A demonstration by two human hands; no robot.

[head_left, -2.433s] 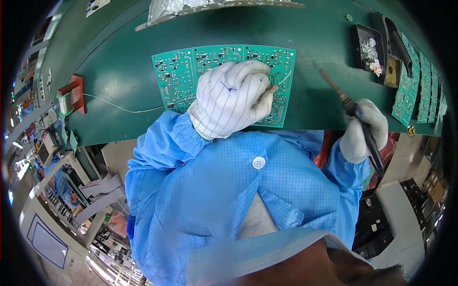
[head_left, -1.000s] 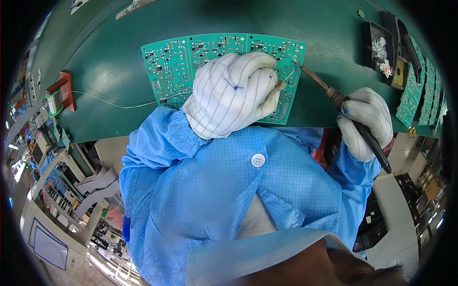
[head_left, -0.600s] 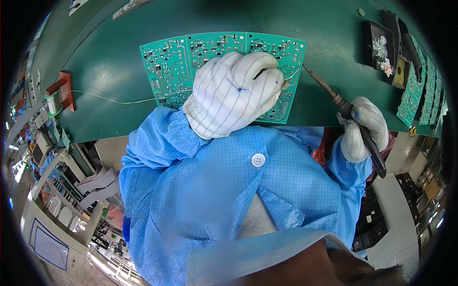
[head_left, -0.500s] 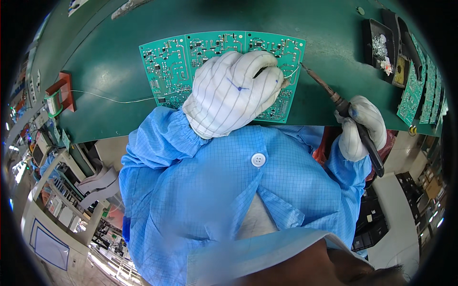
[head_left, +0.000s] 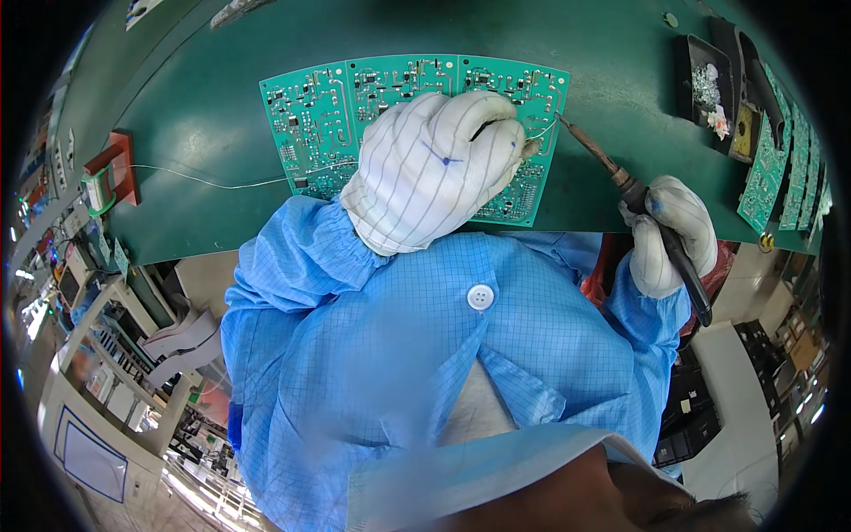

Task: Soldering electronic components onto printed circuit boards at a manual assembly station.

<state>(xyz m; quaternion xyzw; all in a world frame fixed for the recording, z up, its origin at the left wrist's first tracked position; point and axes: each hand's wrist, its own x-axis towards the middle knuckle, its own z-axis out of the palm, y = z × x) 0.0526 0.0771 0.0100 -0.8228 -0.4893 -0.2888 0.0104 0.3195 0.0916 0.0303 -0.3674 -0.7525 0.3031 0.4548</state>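
A green circuit board panel [head_left: 312, 115] lies on the green bench. Over its middle is my left hand [head_left: 434, 168], in a white striped glove, its fingers closed on thin solder wire [head_left: 222, 187]. The wire's free end sticks out past the fingertips toward the panel's right side. My right hand [head_left: 669, 235], also gloved, grips a soldering iron [head_left: 633, 191] by its dark handle. The iron's tip is at the panel's right edge, close to the wire's end; whether they touch I cannot tell. My left hand hides the panel's centre.
At the left, a solder spool [head_left: 97, 191] sits in a red-brown holder [head_left: 127, 168], the wire running from it. A black tray [head_left: 684, 75] with bright solder scraps stands at the far right. Beside it are a yellowish sponge [head_left: 747, 133] and more green boards [head_left: 764, 182].
Almost nothing differs. The iron's tip and the wire's end have shifted very slightly upward, and both hands keep their grip.
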